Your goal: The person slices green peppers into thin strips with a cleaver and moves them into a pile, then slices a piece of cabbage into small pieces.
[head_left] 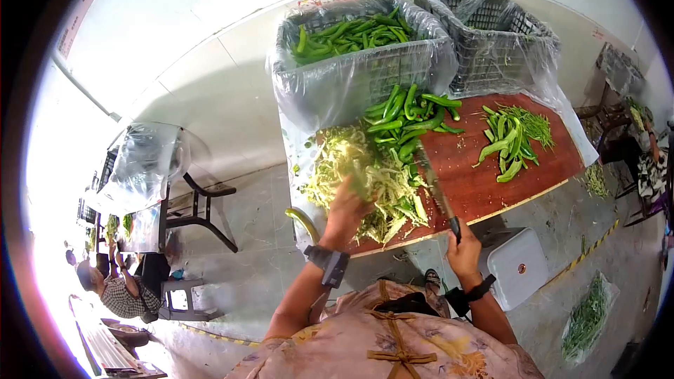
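My right hand (pixel 463 253) is closed round the black handle of a knife (pixel 437 186), whose blade slants up over the red board (pixel 456 158). Over a heap of pale yellow-green pepper cores (pixel 337 161) is my left hand (pixel 349 205). Its fingers are smeared by motion, and a green blur shows at their tips. Whole long green peppers (pixel 404 116) lie in a pile beyond the heap and the knife tip. Farther right on the board are slit, flattened peppers (pixel 511 144), next to a bunch of thin green strips (pixel 530 123).
A plastic-lined crate (pixel 365 70) of green peppers stands at the back, beside another lined crate (pixel 491 56). One pepper (pixel 303 224) rests at the left edge. A white stool (pixel 518 267) stands below right. Other people (pixel 126 291) sit at both sides.
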